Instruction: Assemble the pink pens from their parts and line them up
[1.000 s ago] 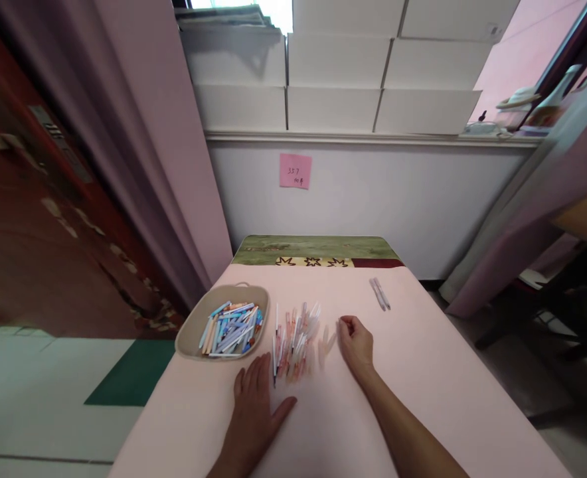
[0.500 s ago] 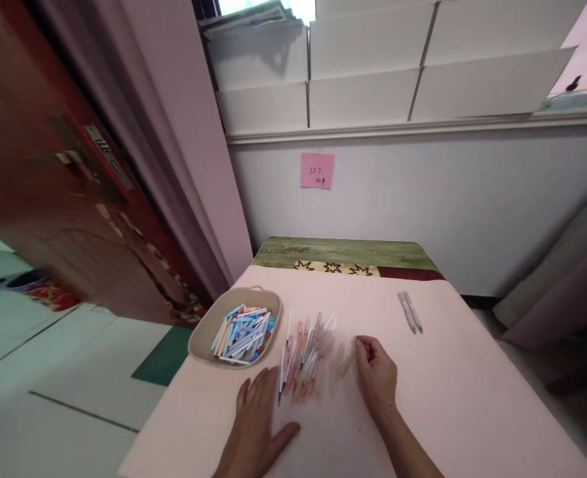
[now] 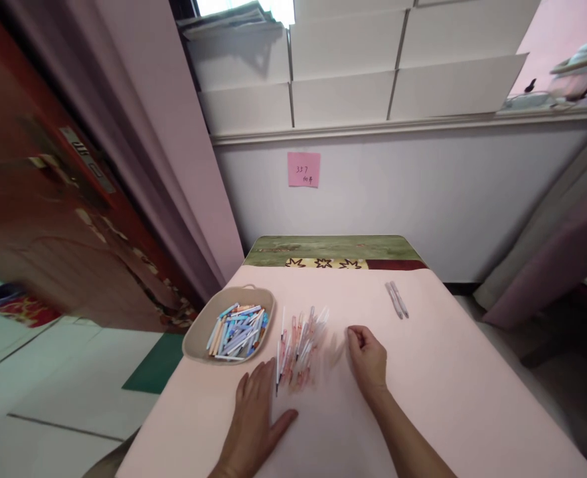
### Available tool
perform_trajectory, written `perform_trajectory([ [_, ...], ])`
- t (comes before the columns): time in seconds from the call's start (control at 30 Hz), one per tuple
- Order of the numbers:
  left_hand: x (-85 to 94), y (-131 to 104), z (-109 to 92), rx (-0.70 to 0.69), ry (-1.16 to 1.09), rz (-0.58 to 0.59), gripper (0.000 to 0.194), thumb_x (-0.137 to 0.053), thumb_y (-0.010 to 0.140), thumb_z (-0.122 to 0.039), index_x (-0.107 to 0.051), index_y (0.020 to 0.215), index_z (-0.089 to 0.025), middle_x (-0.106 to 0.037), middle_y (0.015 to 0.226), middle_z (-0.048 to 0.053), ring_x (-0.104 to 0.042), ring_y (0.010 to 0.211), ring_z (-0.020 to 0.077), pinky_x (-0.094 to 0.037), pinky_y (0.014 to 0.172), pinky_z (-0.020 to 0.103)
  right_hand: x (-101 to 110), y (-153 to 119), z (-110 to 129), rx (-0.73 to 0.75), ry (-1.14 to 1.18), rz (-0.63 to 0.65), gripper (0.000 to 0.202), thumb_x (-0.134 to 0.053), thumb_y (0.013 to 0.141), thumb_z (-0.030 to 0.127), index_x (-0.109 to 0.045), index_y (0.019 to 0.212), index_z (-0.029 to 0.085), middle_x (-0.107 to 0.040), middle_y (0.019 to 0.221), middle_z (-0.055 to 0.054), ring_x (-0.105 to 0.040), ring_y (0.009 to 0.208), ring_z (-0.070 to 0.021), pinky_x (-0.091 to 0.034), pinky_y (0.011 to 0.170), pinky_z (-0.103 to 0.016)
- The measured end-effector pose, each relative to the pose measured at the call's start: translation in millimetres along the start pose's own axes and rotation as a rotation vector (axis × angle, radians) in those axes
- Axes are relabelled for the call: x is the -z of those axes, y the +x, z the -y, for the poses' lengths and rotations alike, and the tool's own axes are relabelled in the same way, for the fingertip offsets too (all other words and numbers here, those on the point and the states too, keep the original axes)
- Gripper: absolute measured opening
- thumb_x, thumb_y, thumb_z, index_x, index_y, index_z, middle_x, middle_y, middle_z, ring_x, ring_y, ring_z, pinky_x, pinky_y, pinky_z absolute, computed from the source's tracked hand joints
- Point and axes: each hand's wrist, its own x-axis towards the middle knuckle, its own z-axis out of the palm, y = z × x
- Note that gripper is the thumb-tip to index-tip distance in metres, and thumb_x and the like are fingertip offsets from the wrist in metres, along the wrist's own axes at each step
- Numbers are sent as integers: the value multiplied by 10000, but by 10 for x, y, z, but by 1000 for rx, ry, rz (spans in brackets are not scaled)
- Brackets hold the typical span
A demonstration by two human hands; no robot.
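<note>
A pile of slim pen parts [image 3: 301, 348], clear, white and pinkish, lies loosely on the table between my hands. My left hand [image 3: 256, 411] rests flat just left of and below the pile, fingers stretched and thumb out. To the right of the pile, my right hand [image 3: 368, 358] is closed in a pinch; what it grips, if anything, is not clear. A faint translucent smear shows between it and the pile. A beige basket [image 3: 192, 338] at the left holds many blue, lilac, white and orange pen parts. Two greyish pens [image 3: 397, 300] lie side by side at the far right.
The table has a pale pink cover [image 3: 453, 398] and a green patterned strip [image 3: 333, 247] at its back edge. Behind it stands a white wall with a pink note [image 3: 304, 170]. A reddish-brown door [image 3: 49, 219] and a mauve curtain [image 3: 168, 153] are at the left.
The camera view has turned slightly to the right, so everything sits further left. My left hand stays flat by the pile and my right stays pinched; the pile looks much the same.
</note>
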Motion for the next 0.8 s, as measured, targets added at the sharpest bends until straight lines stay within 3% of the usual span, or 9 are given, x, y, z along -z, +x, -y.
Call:
perform_trajectory([
  [0.13,-36,-45,27,-1,-12,-21,760,-517,858,-438,-165,1480,-179,-485,1402,148,-441,1291,297,-291,1066,494,-17,-5,-14,8,-35,30,312,-493,829,462,-679,838,210,-678,676,-16,-599,623,-190,-424,596,-265],
  [0.27,64,-3,-54,-1,-72,-152,651,-553,850,-402,-329,1415,-170,-473,1403,160,-432,1287,311,-334,1047,491,-24,-17,-28,18,-15,1,332,-489,837,468,-678,852,196,-682,690,-22,-595,629,-184,-429,614,-262],
  [0.33,137,137,-150,-27,-130,-194,518,-541,866,-329,-431,1350,-181,-469,1406,151,-422,1294,300,-337,1058,476,-28,-15,-27,16,-19,-12,350,-494,833,479,-681,853,184,-683,687,-29,-589,619,-183,-430,612,-262],
  [0.43,157,514,-311,-90,-206,-161,437,-489,890,-265,-478,1321,-200,-462,1414,132,-406,1310,280,-349,1058,463,-40,-5,-22,24,-13,-12,365,-505,829,490,-684,852,173,-681,681,-31,-583,612,-180,-431,606,-259],
  [0.53,13,939,-430,-126,-201,-57,458,-484,894,-289,-459,1348,-237,-447,1429,121,-359,1346,284,-335,1062,486,-54,9,-29,32,23,0,354,-517,831,481,-683,850,168,-678,676,-27,-579,606,-173,-429,593,-251],
  [0.63,-212,1196,-476,-98,-164,43,417,-523,876,-367,-525,1277,-254,-477,1409,107,-396,1319,298,-341,1048,519,-63,18,-51,32,54,16,323,-541,827,466,-680,844,175,-668,665,-14,-569,594,-161,-425,585,-242],
  [0.7,-325,1226,-457,-50,-146,46,420,-518,875,-398,-541,1255,-222,-525,1359,126,-446,1276,300,-348,1040,527,-70,21,-71,16,82,20,316,-553,823,466,-678,846,177,-658,656,-6,-556,588,-154,-422,580,-238],
  [0.8,-360,1112,-363,-12,-142,-43,453,-485,887,-418,-525,1279,-196,-539,1339,149,-462,1260,301,-356,1033,521,-90,51,-88,-50,172,3,335,-564,816,487,-668,855,171,-631,636,1,-535,577,-146,-419,564,-236],
])
